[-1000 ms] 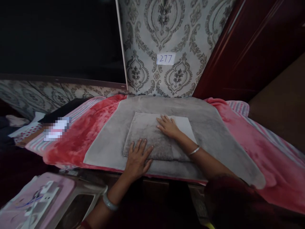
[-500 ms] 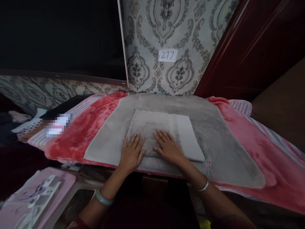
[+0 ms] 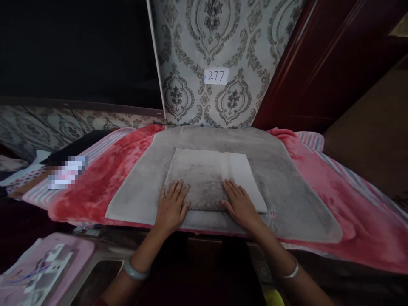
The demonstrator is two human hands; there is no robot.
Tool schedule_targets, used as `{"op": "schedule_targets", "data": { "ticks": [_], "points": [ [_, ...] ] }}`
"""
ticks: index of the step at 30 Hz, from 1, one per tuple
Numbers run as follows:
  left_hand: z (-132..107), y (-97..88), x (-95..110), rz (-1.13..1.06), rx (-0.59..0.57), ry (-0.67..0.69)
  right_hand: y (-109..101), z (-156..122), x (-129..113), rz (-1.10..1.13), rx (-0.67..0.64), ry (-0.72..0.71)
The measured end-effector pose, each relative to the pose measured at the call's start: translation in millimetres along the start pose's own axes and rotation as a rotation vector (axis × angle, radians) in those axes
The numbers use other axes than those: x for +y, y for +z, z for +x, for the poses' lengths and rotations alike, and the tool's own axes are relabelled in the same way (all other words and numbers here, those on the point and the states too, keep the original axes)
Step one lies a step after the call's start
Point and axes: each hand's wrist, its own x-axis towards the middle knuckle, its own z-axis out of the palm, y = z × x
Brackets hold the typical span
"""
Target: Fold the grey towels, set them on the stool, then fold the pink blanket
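A flat rectangular piece (image 3: 200,170) lies in the middle of a grey plush cloth (image 3: 134,187). Most of its face is fuzzy grey, while a smooth white panel (image 3: 247,174) shows at the right; whether this is a board under fabric, I cannot tell. My left hand (image 3: 172,206) rests flat at the lower left edge of the piece, fingers spread. Palm down near the border between grey and white lies my right hand (image 3: 239,204), its fingers stretched forward on the surface. Neither hand grips anything.
A red plush blanket (image 3: 108,174) with striped edges spreads under the grey cloth. Behind stand a dark screen (image 3: 76,51) and patterned wallpaper with a paper label (image 3: 216,75). A pink surface (image 3: 81,246) holding a white power strip (image 3: 51,267) is at lower left.
My right hand has slid rightward over the piece, widening the gap between my hands. The left hand stays at the lower left edge. The view has shifted slightly.
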Motion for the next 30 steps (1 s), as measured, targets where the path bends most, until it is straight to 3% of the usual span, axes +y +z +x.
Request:
{"op": "schedule_targets", "data": {
  "ticks": [4,7,11,15,22,30],
  "points": [
    [7.3,-9.6,6.7,-0.020,-0.012,-0.024,-1.9,-9.7,11.8,-0.005,0.028,0.043],
    [22.4,-13.4,28.2,-0.060,-0.044,0.054,-1.0,-13.3,12.2,-0.026,0.049,0.038],
    [44.7,-3.2,64.9,-0.128,-0.145,0.269,2.7,-15.2,8.1,-0.052,0.080,0.040],
    [50.2,12.4,79.2,-0.117,-0.171,0.272,4.6,-16.2,6.0,-0.067,0.079,0.041],
    [35.9,15.8,58.7,-0.068,-0.120,0.215,8.6,-18.0,6.1,-0.067,0.114,0.047],
    [8.8,2.7,-9.6,0.067,-0.046,0.027,11.3,-16.6,5.4,-0.052,0.115,0.047]
  ]
}}
